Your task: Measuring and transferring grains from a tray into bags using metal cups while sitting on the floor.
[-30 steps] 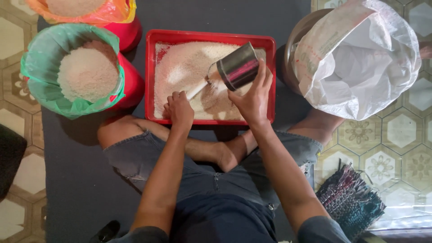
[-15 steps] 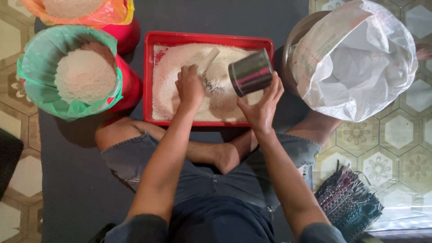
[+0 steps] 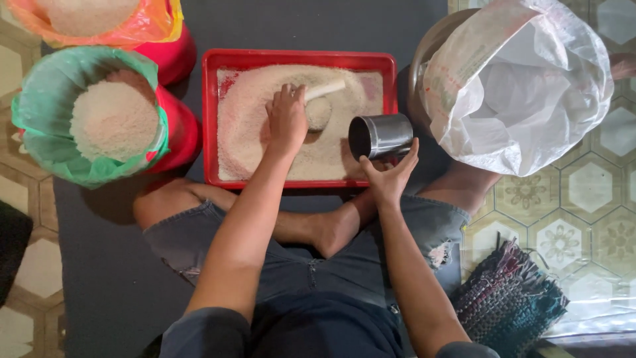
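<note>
The scoop [image 3: 321,99] lies in the rice in the red tray [image 3: 298,58], its handle pointing up-right. The left hand [image 3: 286,119] curls its fingers around it. Just right, the right hand [image 3: 389,176] cradles the tipped cup [image 3: 379,136], fingers spread.

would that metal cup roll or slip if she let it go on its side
Probably both. The metal cup is a smooth, shiny cylinder lying on its side, so it would likely roll. The right hand holds it from below over the red tray edge. It looks thin-walled, probably light and a bit slippery.
</note>
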